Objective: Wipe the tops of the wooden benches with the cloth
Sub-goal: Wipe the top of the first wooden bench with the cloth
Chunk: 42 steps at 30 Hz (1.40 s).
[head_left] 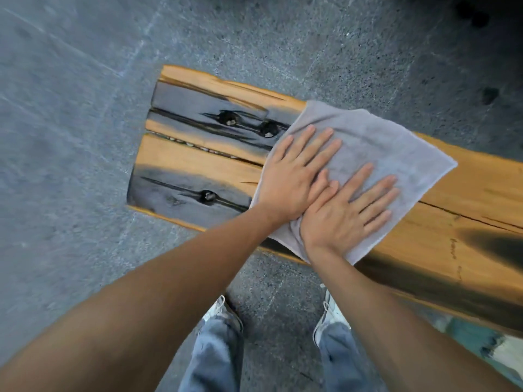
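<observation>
A wooden bench (198, 162) of orange planks with dark burnt patches and knots runs from the middle left to the right edge. A grey cloth (390, 142) lies spread flat across its top, near the left end. My left hand (291, 174) presses flat on the cloth's left part, fingers straight and spread. My right hand (345, 213) presses flat beside it, thumb tucked under the left hand's edge. Both hands point up and to the right.
Grey speckled stone floor (70, 137) surrounds the bench. My two feet in pale shoes (220, 309) and blue jeans stand close to the bench's near edge. The bench's left end (141, 142) is a short way left of the cloth.
</observation>
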Motion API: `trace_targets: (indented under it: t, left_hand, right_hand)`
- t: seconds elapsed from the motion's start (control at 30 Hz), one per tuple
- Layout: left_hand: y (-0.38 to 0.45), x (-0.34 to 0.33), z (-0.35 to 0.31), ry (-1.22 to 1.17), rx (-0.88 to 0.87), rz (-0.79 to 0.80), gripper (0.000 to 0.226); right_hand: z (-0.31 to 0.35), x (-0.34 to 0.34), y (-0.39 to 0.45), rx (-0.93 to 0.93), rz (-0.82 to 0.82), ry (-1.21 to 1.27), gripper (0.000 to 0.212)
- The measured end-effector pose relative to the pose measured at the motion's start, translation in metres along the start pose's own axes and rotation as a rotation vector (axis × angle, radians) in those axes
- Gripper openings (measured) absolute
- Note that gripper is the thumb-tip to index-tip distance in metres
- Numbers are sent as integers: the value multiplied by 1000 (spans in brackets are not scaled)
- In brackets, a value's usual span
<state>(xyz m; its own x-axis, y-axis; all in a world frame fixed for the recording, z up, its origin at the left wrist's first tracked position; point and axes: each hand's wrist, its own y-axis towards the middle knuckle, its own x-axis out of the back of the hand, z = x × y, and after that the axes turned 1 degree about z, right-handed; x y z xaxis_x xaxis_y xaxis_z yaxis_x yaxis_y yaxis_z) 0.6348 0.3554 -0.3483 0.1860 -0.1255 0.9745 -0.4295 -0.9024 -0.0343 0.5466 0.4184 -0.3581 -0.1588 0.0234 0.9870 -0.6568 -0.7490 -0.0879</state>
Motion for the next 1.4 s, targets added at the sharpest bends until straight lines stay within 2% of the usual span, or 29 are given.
trace_targets:
  t: [0.17, 0.33, 0.47, 0.57, 0.7, 0.87, 1.0, 1.1, 1.17, 1.27, 1.4]
  left_hand:
    - [-4, 10, 56, -1, 128, -40, 61]
    - [30, 21, 93, -26, 128, 28, 62]
    - [66, 39, 124, 47, 236, 93, 55]
    - [60, 35, 124, 57, 250, 38, 60]
    - [3, 27, 119, -56, 264, -37, 63]
    - [-95, 23, 132, -114, 211, -85, 60]
    - [-130, 21, 140, -99, 256, -80, 64]
    - [-128, 20, 149, -65, 253, -91, 65]
    - [-122, 19, 156, -68, 278, -94, 66]
    - [-109, 23, 167, -60, 322, -113, 65]
    - [-68, 39, 210, -106, 321, -71, 68]
  right_hand:
    - [44, -13, 0, 246, -22, -34, 57]
    - [87, -5, 44, 434, 63, -56, 56]
    - [129, 5, 79, 429, 69, -97, 56]
    - [132, -1, 70, 407, 59, -103, 55]
    - [120, -11, 8, 398, 89, -59, 64]
    - [101, -18, -92, 470, 104, -51, 63]
    - [99, -22, -111, 597, 153, -122, 66]
    - [104, -24, -98, 750, 142, -145, 66]
    - [113, -25, -90, 784, 154, -170, 65]
    - [137, -23, -77, 767, 159, -198, 63]
    - [183, -25, -64, 641, 99, -164, 63]
